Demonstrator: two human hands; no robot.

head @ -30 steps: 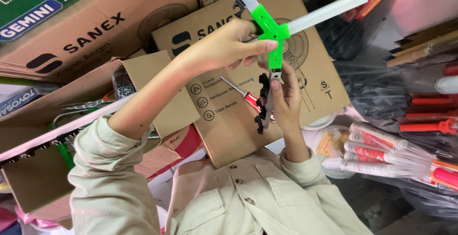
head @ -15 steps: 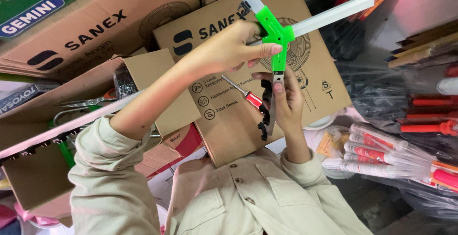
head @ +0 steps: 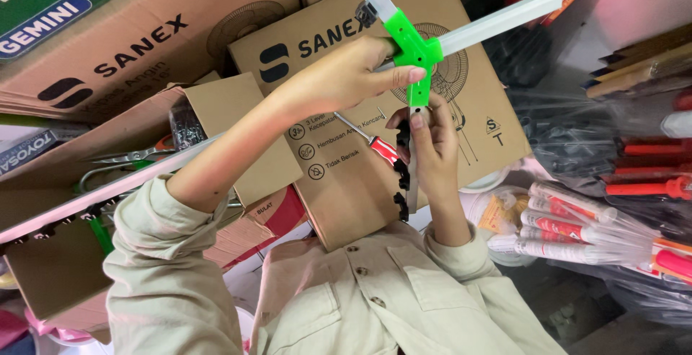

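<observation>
My left hand grips a bright green plastic cross joint, thumb and fingers closed around its middle. Two white bars stick out of the joint up-left and to the right. A third white bar with black clips hangs straight down from it. My right hand holds this lower bar just under the joint. A red-handled screwdriver is also in that hand, its shaft pointing up-left. The sleeves and front of my beige shirt fill the bottom of the view.
Cardboard boxes with fan drawings are stacked behind the hands. A long white bar with black clips lies at the left, near orange-handled scissors. Bagged red-and-white goods and black plastic bags lie at the right.
The green joint with its bars has shifted slightly right and down. The clipped lower bar now hangs straighter. Both hands keep their hold.
</observation>
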